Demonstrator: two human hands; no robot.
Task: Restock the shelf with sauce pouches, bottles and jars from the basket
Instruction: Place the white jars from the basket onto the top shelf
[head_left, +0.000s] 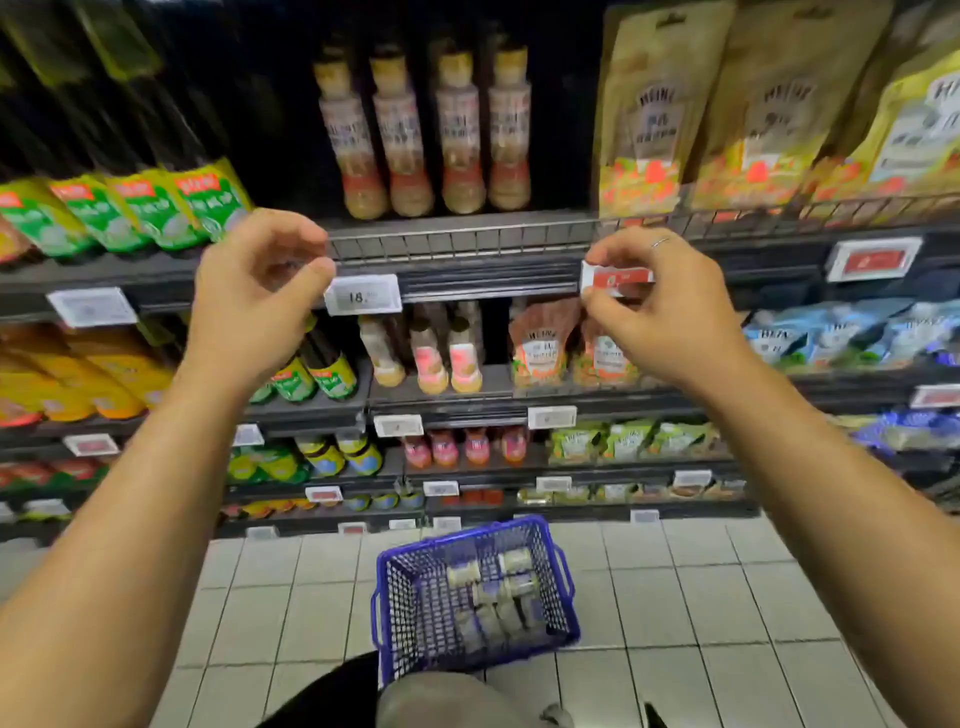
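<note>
At the shelf edge (467, 270), a red price tag (621, 279) was pinched by the right hand (660, 306). Nothing was held by the left hand (254, 291), fingers curled beside a white price tag (363, 295). Jars (493, 597) were left in the blue basket (395, 613).

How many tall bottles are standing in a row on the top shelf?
4, side by side above the hands: first bottle, second bottle, third bottle, fourth bottle. More may hide behind them.
</note>
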